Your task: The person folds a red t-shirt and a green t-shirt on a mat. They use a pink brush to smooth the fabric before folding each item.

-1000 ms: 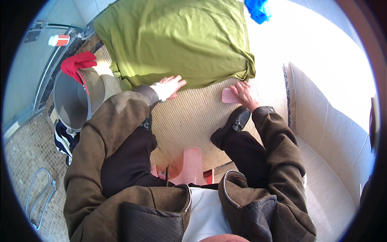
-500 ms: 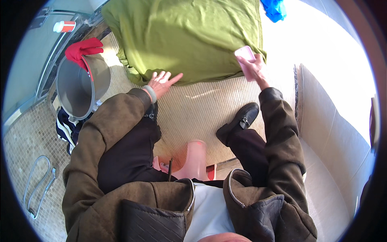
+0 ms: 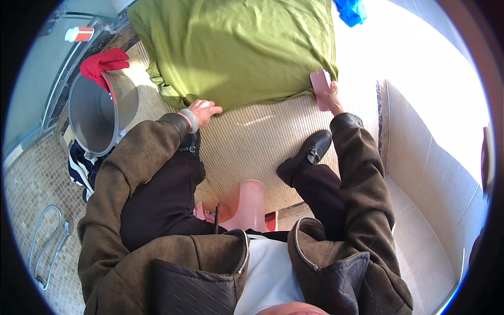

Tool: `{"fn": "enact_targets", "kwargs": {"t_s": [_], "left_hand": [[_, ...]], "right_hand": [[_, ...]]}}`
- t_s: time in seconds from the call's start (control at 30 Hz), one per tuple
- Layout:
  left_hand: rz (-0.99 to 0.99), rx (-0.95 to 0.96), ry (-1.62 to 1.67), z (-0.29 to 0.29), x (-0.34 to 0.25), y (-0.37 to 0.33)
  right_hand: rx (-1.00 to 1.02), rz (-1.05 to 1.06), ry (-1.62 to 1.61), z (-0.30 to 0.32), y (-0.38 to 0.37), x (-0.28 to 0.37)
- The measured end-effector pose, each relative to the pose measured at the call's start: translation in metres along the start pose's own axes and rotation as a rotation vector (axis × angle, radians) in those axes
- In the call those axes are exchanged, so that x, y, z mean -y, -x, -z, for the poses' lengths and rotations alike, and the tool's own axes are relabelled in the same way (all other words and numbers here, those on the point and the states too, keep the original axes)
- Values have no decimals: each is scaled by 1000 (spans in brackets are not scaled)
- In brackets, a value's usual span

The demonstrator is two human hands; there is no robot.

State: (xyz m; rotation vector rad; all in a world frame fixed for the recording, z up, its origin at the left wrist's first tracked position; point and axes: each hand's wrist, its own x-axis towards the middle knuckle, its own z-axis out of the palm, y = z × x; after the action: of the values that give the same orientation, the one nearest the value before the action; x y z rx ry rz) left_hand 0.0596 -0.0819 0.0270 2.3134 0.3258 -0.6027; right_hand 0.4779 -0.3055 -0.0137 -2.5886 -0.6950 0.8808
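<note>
A green garment (image 3: 236, 50), seemingly a shirt, lies spread over the ribbed mat ahead of me. At its near left edge, my left hand (image 3: 202, 112) has its fingers curled in, gripping the hem. My right hand (image 3: 333, 98) is closed around a flat pink scrubbing brush (image 3: 319, 89) at the garment's near right corner. A small hole shows at the brush's top, and pale bristles seem to show along its side. The underside of the brush is mostly hidden. A pale bangle circles my left wrist.
On the left stands a grey bucket (image 3: 94, 115) with a red cloth (image 3: 103, 65) over its rim. Beyond it is a white-and-red bottle (image 3: 80, 34). Dark striped fabric (image 3: 80, 165) lies beside the bucket. A pink stool (image 3: 251, 202) is beneath me; a blue item (image 3: 350, 11) lies far right.
My left hand has gone from spread fingers to curled fingers on the garment's near edge. My right hand has turned the brush more upright at the corner.
</note>
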Motion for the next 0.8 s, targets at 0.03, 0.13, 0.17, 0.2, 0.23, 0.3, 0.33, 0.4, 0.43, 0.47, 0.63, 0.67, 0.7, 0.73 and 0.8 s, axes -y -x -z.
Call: {"fn": "enact_targets", "kwargs": {"t_s": [0.03,0.13,0.17,0.2,0.23,0.3,0.33,0.4,0.43,0.47,0.63,0.67,0.7,0.73,0.8], "left_hand": [[-25,29,-9,-1,1,1],[-94,116,-33,-6,2,9],[-126,134,-45,-11,0,8],[-158,153,-55,-15,-1,9],[-180,179,-93,-17,-5,5],[-185,251,-168,-24,-12,8],[-180,254,-170,-21,-14,6],[-223,152,-130,-5,-26,-9],[-152,171,-107,1,-25,1],[-103,73,-99,0,-20,5],[21,-278,-173,3,-27,-12],[42,-320,-185,0,-26,-12],[75,-355,-197,-4,-24,-6],[97,-311,-188,-5,-23,-5],[100,-357,-246,-12,-19,-5]], "right_hand": [[12,39,72,1,1,0],[93,10,-6,18,7,-24],[78,-34,32,21,1,-53],[139,-40,-32,29,-8,-79],[190,-47,-89,44,-19,-106],[233,-75,-293,48,-31,-116],[194,-106,-429,54,-30,-116],[188,-114,-454,86,-42,-116],[197,-208,-421,67,-35,-61],[384,-239,-447,74,-24,-6],[245,99,-643,-9,39,122],[266,124,-628,-37,53,140],[286,166,-500,-54,75,169],[277,206,-440,-70,86,181],[206,307,-356,-103,98,187]]}}
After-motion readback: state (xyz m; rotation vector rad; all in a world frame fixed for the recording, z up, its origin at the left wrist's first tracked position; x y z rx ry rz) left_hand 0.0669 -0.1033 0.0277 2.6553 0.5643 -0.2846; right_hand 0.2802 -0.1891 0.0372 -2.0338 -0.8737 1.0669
